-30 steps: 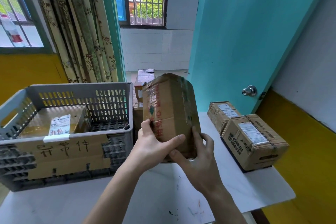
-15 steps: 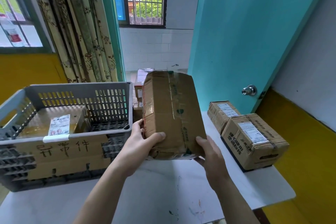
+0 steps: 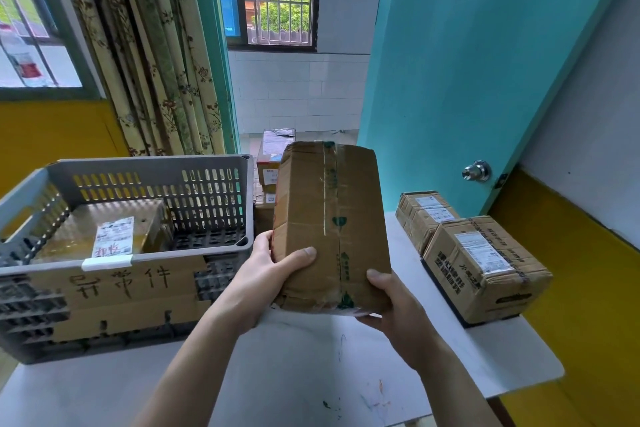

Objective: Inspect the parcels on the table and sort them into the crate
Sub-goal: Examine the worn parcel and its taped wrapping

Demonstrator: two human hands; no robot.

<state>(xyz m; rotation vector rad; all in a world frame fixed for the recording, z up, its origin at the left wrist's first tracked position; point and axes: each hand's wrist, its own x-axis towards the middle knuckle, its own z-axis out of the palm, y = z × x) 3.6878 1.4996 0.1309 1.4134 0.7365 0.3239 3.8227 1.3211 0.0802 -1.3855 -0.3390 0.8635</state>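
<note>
Turned since earlier: parcel, long axis upright, gripped at near end by left hand and right hand; crate lies left.

Table: white, paint-flecked top.
Left: grey crate.
Right: two taped cardboard parcels, touching, w/ labels.

A makeshift parcel-sorting room in a house: labelled parcels right of the fingers, hand-labelled crate left, curtains beyond.
</note>
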